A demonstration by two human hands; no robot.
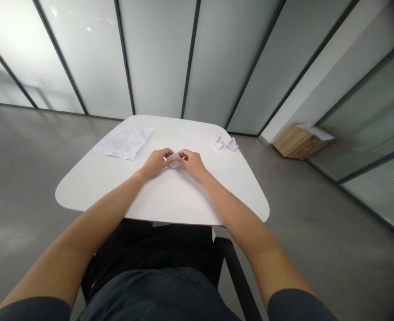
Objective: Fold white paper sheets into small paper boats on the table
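Pinching a small folded paper (174, 165) at the centre of the head view, the person's left hand (158, 161) and right hand (190, 162) grasp it from either side. It looks part-folded; two peaked paper shapes (219, 142), right of centre, seem done, while creased paper (125, 141), left of centre, lies spread flat. The white table (180, 200) stands on grey floor (317, 200), frosted panels (157, 53) across the top, a wooden box (300, 141) at right.
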